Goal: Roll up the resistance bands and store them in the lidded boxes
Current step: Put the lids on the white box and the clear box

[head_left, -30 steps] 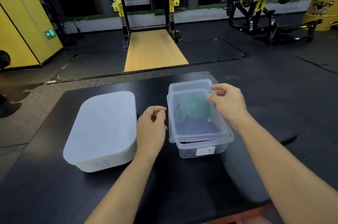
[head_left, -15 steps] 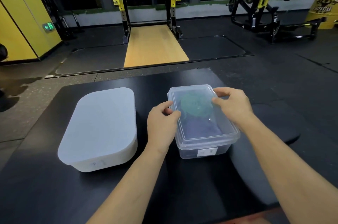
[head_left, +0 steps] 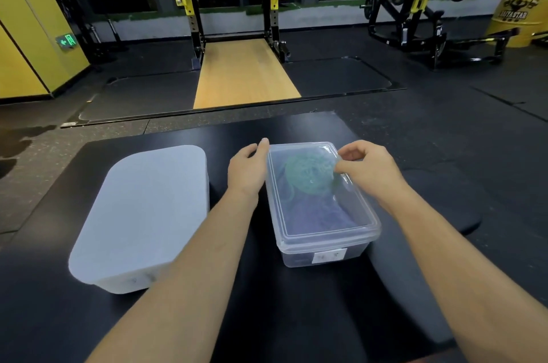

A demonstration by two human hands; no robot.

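A clear lidded box (head_left: 326, 247) stands on the black table (head_left: 267, 303), its clear lid (head_left: 320, 214) lying flat on top. Through the lid I see a rolled green resistance band (head_left: 308, 175) at the far end and a purple band (head_left: 314, 214) nearer me. My left hand (head_left: 247, 168) rests against the box's far left side with its thumb at the lid's corner. My right hand (head_left: 367, 168) lies on the lid's far right edge, fingers curled and pressing down. A white lidded box (head_left: 142, 214) stands shut to the left.
The table's far edge (head_left: 207, 131) lies just beyond the boxes. Past it is dark gym flooring with a wooden lifting platform (head_left: 243, 74) and a squat rack (head_left: 231, 6). A weight machine (head_left: 421, 15) and a yellow barrel (head_left: 522, 6) stand at the back right.
The clear lid has come down from a tilted position to lie flat on the box. My left hand slid from the box's near left side toward its far left corner.
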